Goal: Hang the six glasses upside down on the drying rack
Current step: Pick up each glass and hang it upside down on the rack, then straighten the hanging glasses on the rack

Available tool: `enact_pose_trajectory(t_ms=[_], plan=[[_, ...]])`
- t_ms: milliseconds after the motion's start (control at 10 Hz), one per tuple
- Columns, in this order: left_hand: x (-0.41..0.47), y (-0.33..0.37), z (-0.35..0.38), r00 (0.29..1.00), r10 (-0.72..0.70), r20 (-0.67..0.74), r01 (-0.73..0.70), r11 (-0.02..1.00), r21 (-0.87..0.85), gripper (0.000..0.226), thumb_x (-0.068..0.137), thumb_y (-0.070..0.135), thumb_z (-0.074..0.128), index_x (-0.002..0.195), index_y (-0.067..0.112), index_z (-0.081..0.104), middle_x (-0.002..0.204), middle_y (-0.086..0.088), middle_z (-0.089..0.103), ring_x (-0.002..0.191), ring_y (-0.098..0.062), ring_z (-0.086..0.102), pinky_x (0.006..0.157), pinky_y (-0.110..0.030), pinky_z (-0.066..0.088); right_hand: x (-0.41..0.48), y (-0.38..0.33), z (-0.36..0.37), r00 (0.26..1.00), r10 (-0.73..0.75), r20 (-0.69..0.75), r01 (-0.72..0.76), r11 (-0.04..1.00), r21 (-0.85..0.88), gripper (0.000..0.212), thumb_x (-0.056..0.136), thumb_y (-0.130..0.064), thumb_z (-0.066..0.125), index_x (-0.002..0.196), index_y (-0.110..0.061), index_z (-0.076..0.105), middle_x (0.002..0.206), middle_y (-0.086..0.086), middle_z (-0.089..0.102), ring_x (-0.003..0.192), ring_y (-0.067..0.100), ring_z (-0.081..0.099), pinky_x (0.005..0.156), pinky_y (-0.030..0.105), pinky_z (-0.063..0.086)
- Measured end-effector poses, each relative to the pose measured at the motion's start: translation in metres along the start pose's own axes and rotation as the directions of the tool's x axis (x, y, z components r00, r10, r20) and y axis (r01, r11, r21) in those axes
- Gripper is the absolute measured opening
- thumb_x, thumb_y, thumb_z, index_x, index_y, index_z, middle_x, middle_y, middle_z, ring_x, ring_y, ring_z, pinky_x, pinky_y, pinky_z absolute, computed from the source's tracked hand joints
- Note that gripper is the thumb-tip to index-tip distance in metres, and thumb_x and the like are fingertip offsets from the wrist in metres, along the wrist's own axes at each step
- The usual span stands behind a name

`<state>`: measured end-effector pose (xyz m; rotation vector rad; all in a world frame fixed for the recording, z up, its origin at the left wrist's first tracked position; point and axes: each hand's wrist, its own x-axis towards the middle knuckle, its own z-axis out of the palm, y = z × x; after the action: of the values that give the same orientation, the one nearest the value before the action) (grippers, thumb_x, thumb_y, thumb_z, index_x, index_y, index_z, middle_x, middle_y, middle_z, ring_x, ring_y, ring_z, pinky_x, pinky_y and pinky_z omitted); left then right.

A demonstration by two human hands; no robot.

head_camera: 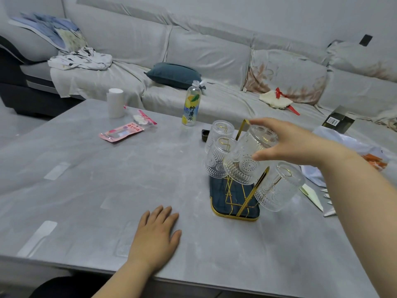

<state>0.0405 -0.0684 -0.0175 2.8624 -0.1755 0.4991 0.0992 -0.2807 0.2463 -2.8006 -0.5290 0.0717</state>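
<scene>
A gold wire drying rack (247,196) with a dark tray base stands on the grey table, right of centre. Several clear embossed glasses hang upside down on its arms: one at the far left (221,131), one below it (217,160), one at the near right (279,188). My right hand (296,143) grips the base of another upturned glass (249,155) that tilts over the rack's middle. My left hand (154,235) rests flat on the table near the front edge, fingers apart, holding nothing. Any glasses behind these are hidden.
A lemon drink bottle (191,104), a white roll (115,102) and pink packets (120,132) lie on the table's far side. A small dark object (205,134) sits behind the rack. Papers and a bag (343,151) clutter the right. A grey sofa (214,61) runs behind.
</scene>
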Motion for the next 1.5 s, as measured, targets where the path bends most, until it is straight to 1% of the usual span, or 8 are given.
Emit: enact_pose_trajectory(t_ms=[400, 700, 900, 1100, 1200, 1300, 1400, 1500], plan=[[0.000, 0.000, -0.003, 0.999, -0.012, 0.040, 0.012, 1.000, -0.013, 0.044, 0.069, 0.042, 0.038, 0.085, 0.021, 0.073, 0.093, -0.002, 0.074, 0.088, -0.021, 0.069, 0.084, -0.034, 0.029, 0.020, -0.008, 0.060, 0.982, 0.005, 0.190, 0.007, 0.998, -0.061, 0.083, 0.076, -0.026, 0.069, 0.143, -0.023, 0.021, 0.152, 0.000, 0.026, 0.141, 0.020, 0.016, 0.115, 0.038, 0.021], [0.001, 0.001, -0.007, 0.991, -0.019, 0.136, 0.023, 0.999, -0.025, 0.044, 0.069, 0.041, 0.038, 0.086, 0.020, 0.072, 0.095, -0.004, 0.073, 0.089, -0.023, 0.069, 0.084, -0.034, 0.028, 0.021, -0.007, 0.080, 0.990, 0.000, 0.138, 0.011, 0.997, -0.078, 0.081, 0.080, -0.024, 0.064, 0.144, -0.023, 0.016, 0.154, 0.000, 0.019, 0.141, 0.021, 0.010, 0.115, 0.036, 0.019], [0.000, 0.001, -0.008, 0.989, -0.020, 0.147, 0.024, 0.999, -0.028, 0.044, 0.070, 0.040, 0.038, 0.086, 0.019, 0.072, 0.094, -0.005, 0.073, 0.088, -0.024, 0.069, 0.084, -0.034, 0.027, 0.011, -0.007, 0.082, 0.999, -0.049, -0.022, 0.046, 0.993, -0.110, 0.068, 0.082, -0.027, 0.060, 0.141, -0.023, 0.026, 0.153, 0.000, 0.021, 0.141, 0.020, 0.012, 0.116, 0.037, 0.013], [-0.001, 0.002, -0.012, 0.979, -0.028, 0.203, 0.048, 0.994, -0.095, 0.048, 0.072, 0.041, 0.036, 0.091, 0.016, 0.072, 0.100, -0.008, 0.072, 0.094, -0.027, 0.067, 0.089, -0.034, 0.028, -0.012, 0.010, 0.076, 0.906, -0.079, -0.417, 0.078, 0.997, -0.019, 0.040, 0.081, -0.022, 0.058, 0.118, -0.008, 0.058, 0.129, 0.010, 0.055, 0.125, 0.026, 0.042, 0.102, 0.026, 0.024], [-0.001, 0.004, -0.015, 0.971, -0.055, 0.231, 0.097, 0.980, -0.176, 0.075, 0.070, 0.053, 0.015, 0.119, 0.017, 0.060, 0.133, -0.006, 0.053, 0.127, -0.024, 0.043, 0.107, -0.037, 0.022, -0.029, 0.036, 0.070, 0.850, 0.082, -0.521, -0.040, 0.995, 0.090, 0.038, 0.082, -0.009, 0.060, 0.119, -0.005, 0.055, 0.126, 0.014, 0.055, 0.120, 0.028, 0.045, 0.096, 0.022, 0.025], [0.002, 0.006, -0.019, 0.963, -0.058, 0.262, 0.109, 0.977, -0.183, 0.097, 0.058, 0.060, 0.001, 0.132, 0.018, 0.047, 0.146, -0.002, 0.036, 0.137, -0.020, 0.024, 0.111, -0.036, 0.011, -0.043, 0.068, 0.066, 0.817, 0.338, -0.467, -0.206, 0.928, 0.312, 0.053, 0.082, -0.010, 0.061, 0.131, -0.009, 0.042, 0.137, 0.011, 0.043, 0.127, 0.025, 0.037, 0.104, 0.030, 0.029], [0.008, 0.004, -0.024, 0.957, -0.069, 0.282, 0.127, 0.973, -0.192, 0.087, 0.062, 0.056, 0.011, 0.120, 0.012, 0.059, 0.134, -0.011, 0.051, 0.126, -0.028, 0.042, 0.105, -0.043, 0.025, -0.051, 0.089, 0.067, 0.793, 0.498, -0.351, -0.298, 0.819, 0.490, 0.068, 0.080, -0.017, 0.066, 0.137, -0.012, 0.030, 0.146, 0.009, 0.034, 0.134, 0.026, 0.031, 0.110, 0.039, 0.028], [0.018, 0.009, -0.035, 0.984, -0.125, 0.129, 0.156, 0.951, -0.268, 0.042, 0.071, 0.025, 0.045, 0.094, 0.001, 0.071, 0.103, -0.019, 0.069, 0.097, -0.040, 0.063, 0.085, -0.050, 0.044, -0.052, 0.098, 0.072, 0.792, 0.555, -0.254, -0.315, 0.728, 0.608, 0.078, 0.078, -0.018, 0.068, 0.141, -0.013, 0.022, 0.148, 0.011, 0.031, 0.135, 0.026, 0.031, 0.110, 0.038, 0.028]])
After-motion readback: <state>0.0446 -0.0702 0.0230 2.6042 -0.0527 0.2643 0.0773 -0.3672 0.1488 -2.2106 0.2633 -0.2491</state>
